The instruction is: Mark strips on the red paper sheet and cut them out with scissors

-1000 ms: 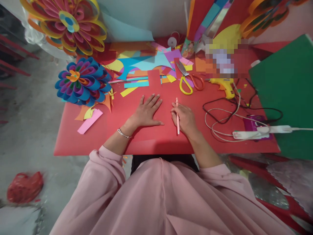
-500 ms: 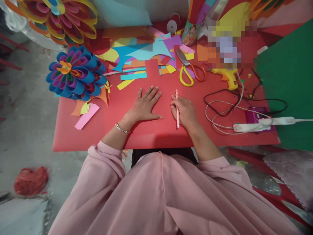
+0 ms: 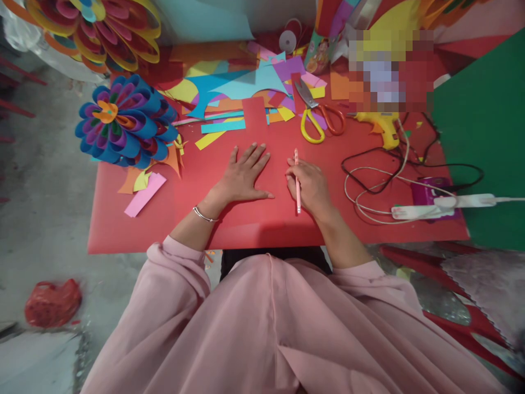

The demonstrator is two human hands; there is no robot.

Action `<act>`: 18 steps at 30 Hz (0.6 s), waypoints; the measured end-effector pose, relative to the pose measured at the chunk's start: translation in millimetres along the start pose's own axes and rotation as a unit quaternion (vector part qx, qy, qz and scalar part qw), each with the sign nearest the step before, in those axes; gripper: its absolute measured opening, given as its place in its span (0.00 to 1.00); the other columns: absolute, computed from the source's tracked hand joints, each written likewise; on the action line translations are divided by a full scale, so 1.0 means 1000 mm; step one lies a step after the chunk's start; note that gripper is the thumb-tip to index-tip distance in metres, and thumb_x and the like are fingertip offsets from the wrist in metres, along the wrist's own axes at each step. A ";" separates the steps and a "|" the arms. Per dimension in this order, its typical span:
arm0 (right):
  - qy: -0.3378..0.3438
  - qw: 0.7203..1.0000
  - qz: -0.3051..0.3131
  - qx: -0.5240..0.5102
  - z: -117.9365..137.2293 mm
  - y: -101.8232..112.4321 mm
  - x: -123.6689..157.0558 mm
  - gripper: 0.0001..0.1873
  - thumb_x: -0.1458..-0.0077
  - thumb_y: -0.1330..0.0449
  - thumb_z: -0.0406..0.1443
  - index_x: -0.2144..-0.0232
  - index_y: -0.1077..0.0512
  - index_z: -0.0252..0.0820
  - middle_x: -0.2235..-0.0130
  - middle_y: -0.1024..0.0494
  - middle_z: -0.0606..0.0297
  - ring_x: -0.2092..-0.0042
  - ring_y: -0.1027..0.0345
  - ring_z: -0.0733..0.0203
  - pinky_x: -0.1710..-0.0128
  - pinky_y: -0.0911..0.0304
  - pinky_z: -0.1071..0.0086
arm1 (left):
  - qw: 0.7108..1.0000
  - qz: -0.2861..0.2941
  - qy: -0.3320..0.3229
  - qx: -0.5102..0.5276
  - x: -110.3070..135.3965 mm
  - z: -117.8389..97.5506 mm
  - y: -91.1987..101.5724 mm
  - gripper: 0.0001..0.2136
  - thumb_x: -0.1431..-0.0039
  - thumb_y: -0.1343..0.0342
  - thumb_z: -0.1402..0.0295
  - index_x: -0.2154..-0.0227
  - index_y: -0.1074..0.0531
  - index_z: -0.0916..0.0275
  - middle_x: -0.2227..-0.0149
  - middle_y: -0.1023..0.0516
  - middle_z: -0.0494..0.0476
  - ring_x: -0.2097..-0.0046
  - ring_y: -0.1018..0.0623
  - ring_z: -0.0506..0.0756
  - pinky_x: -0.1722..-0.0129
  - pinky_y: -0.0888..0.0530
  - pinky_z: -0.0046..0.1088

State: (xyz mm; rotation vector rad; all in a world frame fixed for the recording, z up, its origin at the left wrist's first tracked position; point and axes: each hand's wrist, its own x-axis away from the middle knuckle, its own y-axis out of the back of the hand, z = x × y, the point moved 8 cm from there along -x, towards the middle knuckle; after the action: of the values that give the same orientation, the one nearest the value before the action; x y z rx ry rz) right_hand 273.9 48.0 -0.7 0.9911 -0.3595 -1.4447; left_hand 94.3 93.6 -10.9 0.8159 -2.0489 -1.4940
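Note:
My left hand (image 3: 246, 175) lies flat with spread fingers on the red surface in front of me. To its right, my right hand (image 3: 310, 186) rests on the same surface, its fingers closed around a slim pink pencil (image 3: 297, 189). The pencil points away from me, nearly in line with the forearm. Beyond the hands, a strip of red paper (image 3: 255, 117) lies over cut scraps, with a blue strip (image 3: 223, 125) and a yellow strip (image 3: 210, 140) beside it. Scissors (image 3: 313, 127) with yellow and red handles lie past my right hand, blades partly apart.
A layered blue and purple paper flower (image 3: 127, 123) stands at the left, near a pink strip (image 3: 145, 195). A yellow glue gun (image 3: 385, 129), loose cables and a white power strip (image 3: 414, 212) occupy the right. A spool (image 3: 287, 41) and more paper scraps lie at the back.

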 end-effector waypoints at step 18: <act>0.006 1.000 -0.002 0.000 -0.001 -0.001 0.000 0.07 0.36 0.41 0.31 0.61 0.23 0.47 0.43 0.16 0.54 0.38 0.23 0.44 0.37 0.30 0.44 | 1.000 0.003 0.003 -0.002 0.000 -0.001 0.001 0.58 0.44 0.48 0.25 0.21 0.50 0.59 0.20 0.53 0.71 0.19 0.53 0.73 0.24 0.68 0.64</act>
State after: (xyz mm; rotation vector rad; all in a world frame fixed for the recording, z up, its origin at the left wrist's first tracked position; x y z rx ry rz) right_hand 273.9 48.2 -1.6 1.0006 -0.3498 -1.4423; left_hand 94.5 92.8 -9.6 0.8106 -2.0413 -1.4913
